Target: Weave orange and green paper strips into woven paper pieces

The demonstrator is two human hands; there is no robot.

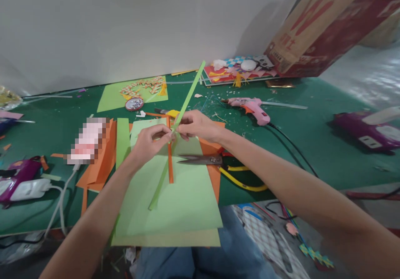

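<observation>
My left hand (153, 141) and my right hand (195, 125) meet over a pale green paper sheet (175, 212), fingertips pinched together. Between them a green paper strip (191, 91) slants up to the right, its lower end reaching down over the sheet. An orange paper strip (170, 166) crosses it at my fingers and hangs nearly straight down. The exact crossing is partly covered by the fingertips. Just below my right hand lie scissors (215, 159) with yellow and red handles, blades pointing left. A yellow-handled cutter (172, 113) rests behind my hands.
A pink glue gun (250, 107) lies to the right with its black cord. Orange paper (101, 162) and a white-cabled phone-like item (89, 139) are at left. Purple power strips (365, 131) sit at both sides. A paper bag (325, 24) stands at back right.
</observation>
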